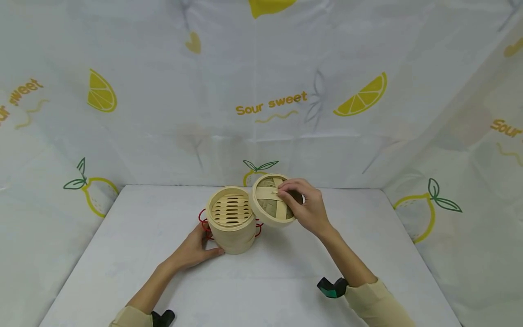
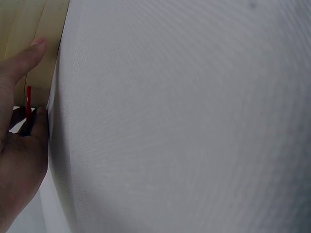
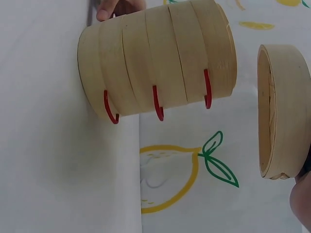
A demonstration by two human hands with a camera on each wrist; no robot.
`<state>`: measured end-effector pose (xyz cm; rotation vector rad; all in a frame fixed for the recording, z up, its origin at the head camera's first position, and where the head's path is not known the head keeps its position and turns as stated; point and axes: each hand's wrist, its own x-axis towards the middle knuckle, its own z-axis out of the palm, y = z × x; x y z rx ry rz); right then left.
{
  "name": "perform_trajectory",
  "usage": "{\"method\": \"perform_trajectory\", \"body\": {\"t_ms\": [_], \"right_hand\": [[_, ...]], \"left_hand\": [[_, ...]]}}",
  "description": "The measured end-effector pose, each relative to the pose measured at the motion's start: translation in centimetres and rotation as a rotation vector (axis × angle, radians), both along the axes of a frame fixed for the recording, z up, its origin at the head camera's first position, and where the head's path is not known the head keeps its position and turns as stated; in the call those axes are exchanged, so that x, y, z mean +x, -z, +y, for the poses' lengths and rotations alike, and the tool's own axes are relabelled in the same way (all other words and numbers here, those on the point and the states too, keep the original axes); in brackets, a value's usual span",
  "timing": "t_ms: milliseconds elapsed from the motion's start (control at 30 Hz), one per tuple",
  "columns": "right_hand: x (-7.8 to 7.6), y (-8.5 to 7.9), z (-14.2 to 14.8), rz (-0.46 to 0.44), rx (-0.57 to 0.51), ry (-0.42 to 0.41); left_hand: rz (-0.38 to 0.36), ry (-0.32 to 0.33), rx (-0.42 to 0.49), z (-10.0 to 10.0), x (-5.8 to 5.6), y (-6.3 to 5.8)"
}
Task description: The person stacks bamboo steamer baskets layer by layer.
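A stack of bamboo steamer baskets (image 1: 234, 237) stands on the white table, its slatted top tier uncovered. Red loops stick out from its sides, three showing in the right wrist view. My left hand (image 1: 195, 249) holds the stack low on its left side, thumb along the front wall and fingers partly hidden behind. With thumb and fingertips my right hand (image 1: 307, 205) pinches the middle of the woven steamer lid (image 1: 269, 208). The lid is tilted and raised above the table, just right of the top tier. In the right wrist view a gap separates the lid (image 3: 291, 111) from the stack (image 3: 155, 58).
The white cloth-covered table (image 1: 135, 236) reaches back to a white curtain (image 1: 163, 113) printed with lemons and words. More curtain hangs at both sides. Black straps sit at both wrists, the right strap (image 1: 333, 288) with a green patch.
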<state>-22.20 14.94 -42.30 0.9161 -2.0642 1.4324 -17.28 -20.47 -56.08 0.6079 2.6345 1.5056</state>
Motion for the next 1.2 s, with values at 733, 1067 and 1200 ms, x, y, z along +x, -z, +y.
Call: {"method": "perform_trajectory", "body": {"t_ms": [733, 1067, 1200], "right_hand": [[0.0, -0.5, -3.3, 0.075, 0.013, -0.073], [-0.1, -0.7, -4.4, 0.079, 0.0, -0.065], [0.0, -0.7, -5.1, 0.092, -0.002, -0.063]], "left_hand": [[0.013, -0.007, -0.004, 0.0, -0.1, 0.3], [0.009, -0.022, -0.024, 0.2, 0.1, 0.0], [0.004, -0.032, -0.029, 0.2, 0.1, 0.0]]}}
